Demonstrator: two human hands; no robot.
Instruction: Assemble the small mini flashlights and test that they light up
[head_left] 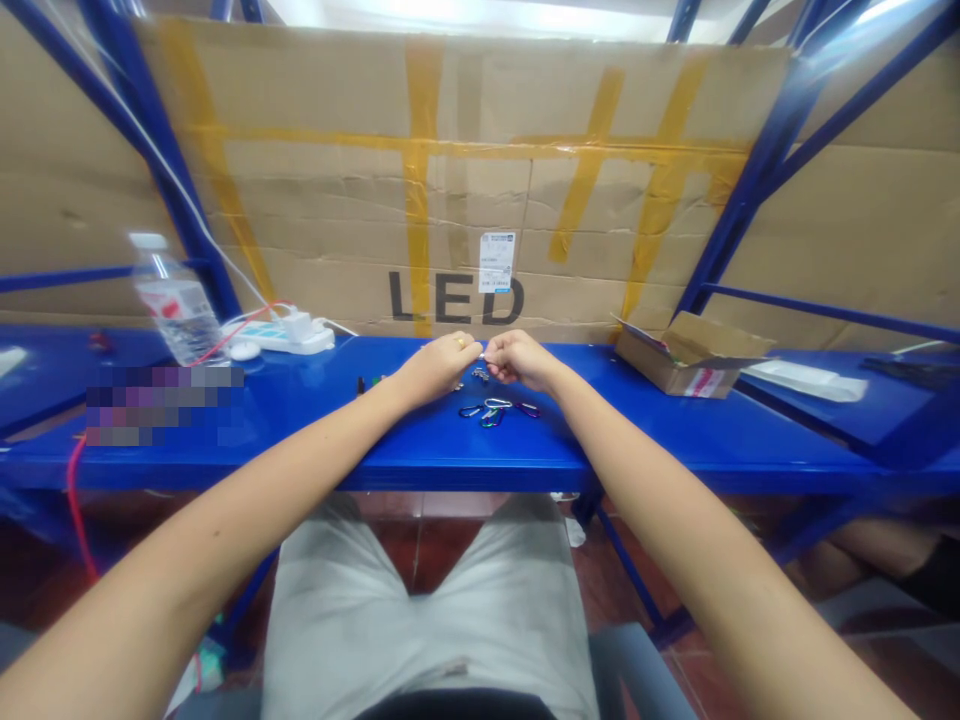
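Note:
Over the blue shelf table, my left hand point(440, 366) and my right hand point(519, 360) meet with their fingertips nearly touching. Both are closed in a pinch around a tiny light-coloured piece point(482, 356), too small to name. Just below the fingers lies a little heap of small metal parts point(480, 374). Closer to the front edge rest several carabiners: a silver one point(498, 403), a dark blue one point(471, 411), a purple one point(528, 410) and a green one point(491, 418). Partly behind my left wrist are small dark and green items point(369, 383).
A water bottle point(176, 305) and a white power strip point(285, 335) with cables stand at the left. On the right is an open cardboard box point(686, 355), beside a white packet point(806, 381). A large cardboard panel point(337, 220) rises behind the blue table point(300, 425).

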